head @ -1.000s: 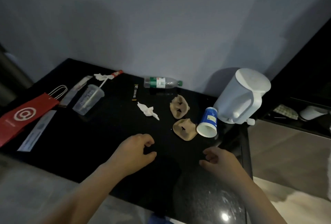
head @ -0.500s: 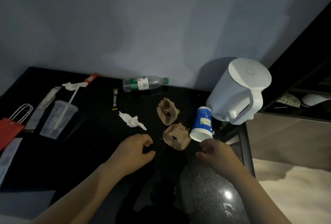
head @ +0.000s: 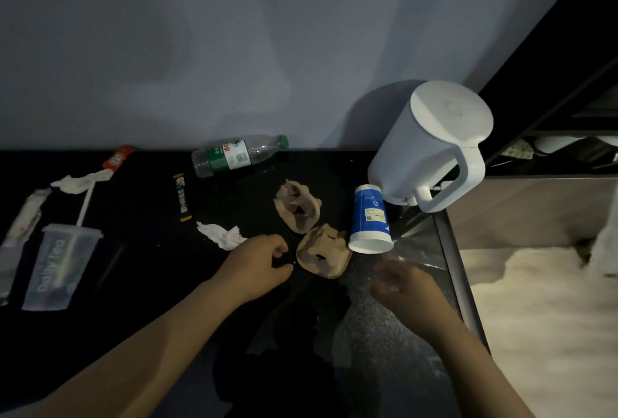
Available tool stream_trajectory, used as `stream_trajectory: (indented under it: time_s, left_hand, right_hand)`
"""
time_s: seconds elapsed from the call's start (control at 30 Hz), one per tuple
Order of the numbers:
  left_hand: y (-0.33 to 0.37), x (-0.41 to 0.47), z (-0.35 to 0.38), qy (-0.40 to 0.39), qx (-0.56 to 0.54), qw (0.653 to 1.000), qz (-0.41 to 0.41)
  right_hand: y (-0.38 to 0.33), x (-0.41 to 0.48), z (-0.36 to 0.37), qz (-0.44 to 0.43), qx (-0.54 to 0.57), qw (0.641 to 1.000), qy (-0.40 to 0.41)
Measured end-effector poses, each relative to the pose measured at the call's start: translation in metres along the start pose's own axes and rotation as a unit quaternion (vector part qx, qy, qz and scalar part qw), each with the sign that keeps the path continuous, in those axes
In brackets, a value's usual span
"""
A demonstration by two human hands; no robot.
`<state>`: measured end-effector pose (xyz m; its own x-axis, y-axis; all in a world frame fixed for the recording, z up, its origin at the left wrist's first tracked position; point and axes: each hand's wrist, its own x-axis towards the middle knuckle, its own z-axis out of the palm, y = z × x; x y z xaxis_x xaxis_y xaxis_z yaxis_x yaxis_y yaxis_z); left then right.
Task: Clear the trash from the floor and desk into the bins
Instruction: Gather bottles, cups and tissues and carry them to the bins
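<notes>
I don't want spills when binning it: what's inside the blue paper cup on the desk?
The blue paper cup faces mouth-first toward the camera; white inner wall near the rim looks bare. Its bottom is shadowed, hiding any liquid.

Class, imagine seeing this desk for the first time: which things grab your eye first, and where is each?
The white kettle stands out at the back right corner of the black desk, with a blue paper cup lying on its side just left of it. Beside the cup lie two crumpled brown papers. The left hand and right hand, both empty, are just in front of them.
</notes>
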<state>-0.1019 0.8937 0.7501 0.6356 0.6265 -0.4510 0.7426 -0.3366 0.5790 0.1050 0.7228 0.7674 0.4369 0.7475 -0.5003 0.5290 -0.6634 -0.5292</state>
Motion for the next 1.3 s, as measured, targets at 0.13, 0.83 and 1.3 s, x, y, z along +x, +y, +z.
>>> stream_trajectory:
  time_s: [0.13,0.83,1.3]
  left_hand:
    - [0.007,0.02,-0.001,-0.012,0.015,1.0,0.008]
    - [0.029,0.133,0.005,0.039,0.062,0.99,-0.117]
    - [-0.002,0.135,0.011,0.067,-0.014,0.992,-0.101]
  right_hand:
    - [0.005,0.003,0.0,0.023,0.022,0.999,0.011]
    - [0.0,0.063,-0.007,0.046,0.035,0.997,0.048]
    - [-0.016,0.13,0.0,0.076,-0.019,0.994,0.071]
